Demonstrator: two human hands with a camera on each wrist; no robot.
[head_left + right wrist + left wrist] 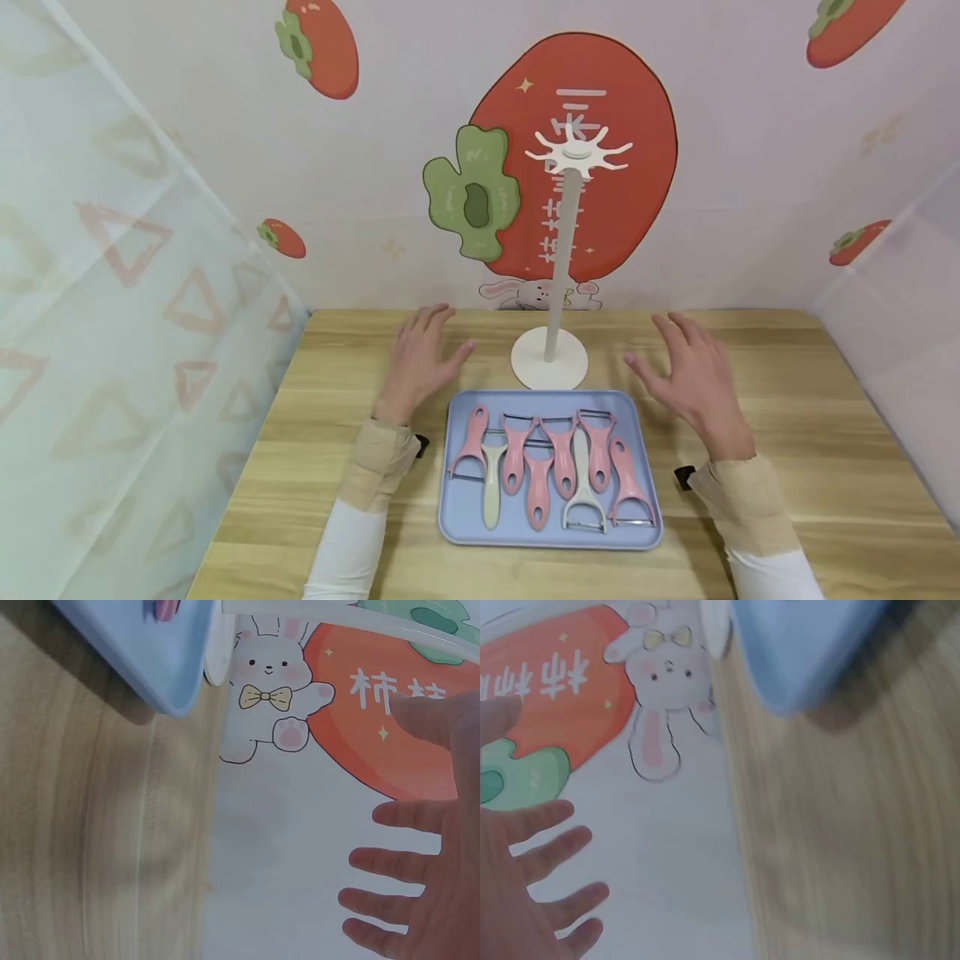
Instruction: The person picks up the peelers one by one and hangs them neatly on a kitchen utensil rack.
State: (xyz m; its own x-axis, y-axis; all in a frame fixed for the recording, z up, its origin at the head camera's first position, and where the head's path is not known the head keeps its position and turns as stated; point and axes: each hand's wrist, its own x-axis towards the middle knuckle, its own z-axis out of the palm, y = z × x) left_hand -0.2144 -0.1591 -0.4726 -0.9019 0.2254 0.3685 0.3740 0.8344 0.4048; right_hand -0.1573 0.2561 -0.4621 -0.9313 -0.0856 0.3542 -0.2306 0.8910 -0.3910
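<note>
A blue tray [551, 537] lies on the table in the head view, holding several peelers: pink ones such as this pink peeler [538, 492] and two white ones, among them a white peeler [491, 492]. Behind it stands a white rack [562, 267] with a round base and a ring of curved hooks on top; nothing hangs there. My left hand [420, 358] hovers left of the base, fingers spread, holding nothing. On the other side, my right hand [693, 379] is likewise spread and holds nothing. Both wrist views show the fingers apart, touching no object.
The wooden table [300, 467] meets a pale wall [390, 250] printed with persimmons and a rabbit directly behind the rack. A pale curtain-like sheet [150, 333] hangs on the left, and another pale side panel [900, 333] bounds the right.
</note>
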